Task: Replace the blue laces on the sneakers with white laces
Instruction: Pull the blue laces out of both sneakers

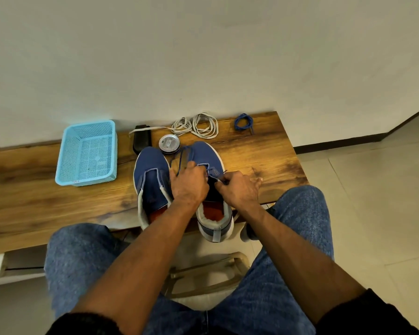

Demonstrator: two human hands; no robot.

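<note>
**Right sneaker: blue lace coming out**

Left hand (188,183) presses the right sneaker (209,187) to steady it; whether it grips the lace cannot be told. Right hand (237,189) pinches the blue lace (182,157) to pull it free. Left sneaker (151,182) is bare; white laces (198,125) wait behind

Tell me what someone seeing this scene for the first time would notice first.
First, the two hands at the centre: the left hand and right hand work a blue lace on the right sneaker, beside the already unlaced left sneaker. Behind them, white laces lie coiled by the wall with a pulled blue lace bundle to their right, and a light blue basket sits at the left.
</note>
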